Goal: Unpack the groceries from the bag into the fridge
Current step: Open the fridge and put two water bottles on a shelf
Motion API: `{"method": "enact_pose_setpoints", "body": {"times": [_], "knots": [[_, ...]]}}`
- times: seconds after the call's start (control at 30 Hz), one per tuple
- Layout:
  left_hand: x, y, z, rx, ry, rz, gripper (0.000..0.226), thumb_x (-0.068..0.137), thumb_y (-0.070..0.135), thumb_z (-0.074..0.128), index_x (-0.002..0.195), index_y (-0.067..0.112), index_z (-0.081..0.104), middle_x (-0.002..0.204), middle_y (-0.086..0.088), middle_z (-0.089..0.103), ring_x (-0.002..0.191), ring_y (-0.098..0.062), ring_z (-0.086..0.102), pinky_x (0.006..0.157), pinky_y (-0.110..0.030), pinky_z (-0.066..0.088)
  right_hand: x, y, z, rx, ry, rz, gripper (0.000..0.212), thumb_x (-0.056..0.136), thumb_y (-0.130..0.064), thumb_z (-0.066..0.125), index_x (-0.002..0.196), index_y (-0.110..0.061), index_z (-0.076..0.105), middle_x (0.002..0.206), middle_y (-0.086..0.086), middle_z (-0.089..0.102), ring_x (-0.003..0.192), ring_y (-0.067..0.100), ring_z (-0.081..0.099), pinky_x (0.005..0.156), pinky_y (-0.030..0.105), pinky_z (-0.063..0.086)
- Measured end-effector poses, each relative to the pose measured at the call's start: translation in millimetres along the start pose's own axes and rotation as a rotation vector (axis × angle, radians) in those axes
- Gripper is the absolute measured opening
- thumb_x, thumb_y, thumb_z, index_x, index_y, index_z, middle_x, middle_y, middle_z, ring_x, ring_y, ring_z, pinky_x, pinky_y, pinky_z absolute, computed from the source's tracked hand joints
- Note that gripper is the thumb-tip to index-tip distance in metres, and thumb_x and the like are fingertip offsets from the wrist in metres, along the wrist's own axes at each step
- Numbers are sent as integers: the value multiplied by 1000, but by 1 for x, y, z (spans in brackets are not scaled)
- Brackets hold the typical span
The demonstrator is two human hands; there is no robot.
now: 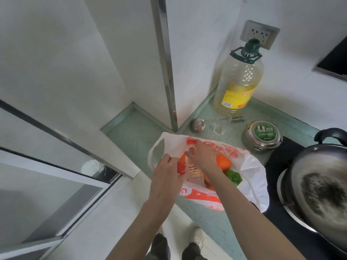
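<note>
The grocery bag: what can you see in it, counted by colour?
In the bag, partly hidden by both hands:
Red bottle caps: 2
Orange items: 1 plainly, with more orange glimpsed beneath
Green items: 1
Total: 4 visible

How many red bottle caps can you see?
2. One red cap sits at the bag's far edge by the right hand; another is beside the left hand. More may be hidden.
</note>
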State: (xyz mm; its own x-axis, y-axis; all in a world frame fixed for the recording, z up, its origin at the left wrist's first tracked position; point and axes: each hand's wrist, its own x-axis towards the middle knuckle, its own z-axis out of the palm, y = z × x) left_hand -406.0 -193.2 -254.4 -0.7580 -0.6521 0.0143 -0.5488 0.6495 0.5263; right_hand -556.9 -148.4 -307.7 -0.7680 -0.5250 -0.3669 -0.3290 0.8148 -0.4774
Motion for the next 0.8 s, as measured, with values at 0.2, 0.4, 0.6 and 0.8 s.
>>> {"method": "enact_pose_setpoints", "body": {"times": [0.2,0.4,0.6,0.8], "knots": [[2,2,0,-62,-19,-10,18,86,29,79,87,13,71,91,2,59,78,-19,60,75,-31,54,-20,18,-4,308,-35,57,24,87,-25,69,104,-8,68,100,13,73,86,22,69,81,49,61],[2,8,-2,-104,-67,-14,10,87,23,73,87,18,66,77,9,62,75,-21,58,67,-28,42,-62,38,-13,390,176,-10,32,88,-40,76,114,-23,68,103,-8,69,96,14,63,83,29,49],[-4,12,-17,-180,-65,-2,13,89,27,74,89,23,62,84,10,64,81,-14,61,74,-29,50,-106,48,-17,422,253,-107,26,92,-41,73,111,-24,66,88,-15,67,79,11,63,63,16,43],[1,38,-45,-189,-55,101,14,90,31,75,93,33,61,92,19,65,91,-10,64,84,-26,52,-137,46,-81,408,434,-274,26,89,-50,73,107,-32,66,88,-19,71,78,7,69,70,34,59]]}}
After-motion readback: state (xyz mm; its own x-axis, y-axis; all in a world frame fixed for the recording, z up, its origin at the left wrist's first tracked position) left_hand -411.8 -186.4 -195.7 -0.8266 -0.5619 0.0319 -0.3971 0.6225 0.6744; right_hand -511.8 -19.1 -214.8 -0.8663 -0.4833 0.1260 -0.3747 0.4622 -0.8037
